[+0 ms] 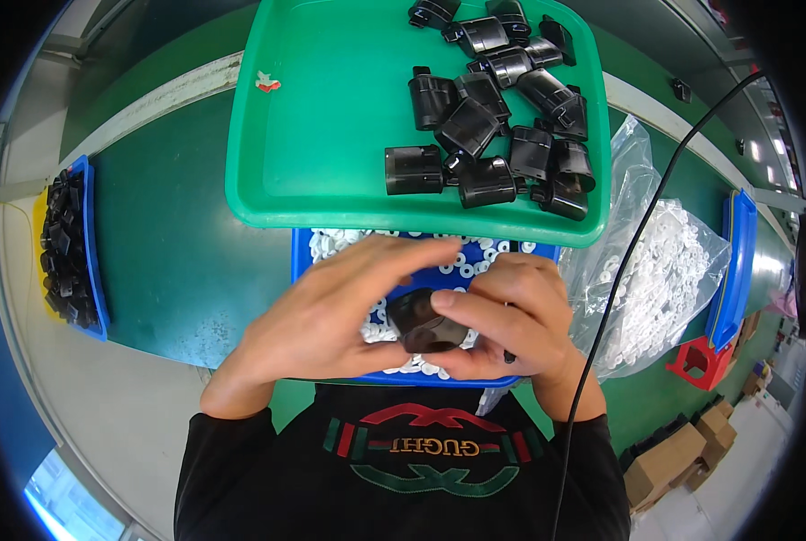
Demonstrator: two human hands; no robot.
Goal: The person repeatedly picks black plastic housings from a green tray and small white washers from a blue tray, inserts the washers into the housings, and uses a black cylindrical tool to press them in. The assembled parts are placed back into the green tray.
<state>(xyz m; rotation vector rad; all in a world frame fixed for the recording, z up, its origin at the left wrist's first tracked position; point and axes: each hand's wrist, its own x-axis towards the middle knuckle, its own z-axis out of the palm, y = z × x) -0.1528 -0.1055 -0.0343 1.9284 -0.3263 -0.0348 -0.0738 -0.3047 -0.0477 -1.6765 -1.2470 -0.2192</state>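
Note:
A small dark translucent plastic part (423,322) is held between both of my hands, close to my chest. My left hand (326,311) cups it from the left, fingers stretched over its top. My right hand (511,316) grips it from the right, thumb pressed on its near face. Under my hands lies a blue tray (300,259) filled with small white rings (331,242). Just beyond it a green tray (313,144) carries several more dark plastic parts (497,117) in its right half.
A clear plastic bag of white rings (664,270) lies to the right, beside a blue bin (736,261). A blue bin of dark parts (64,248) stands at the far left. A black cable (619,279) runs past my right wrist. Cardboard boxes (682,451) sit at lower right.

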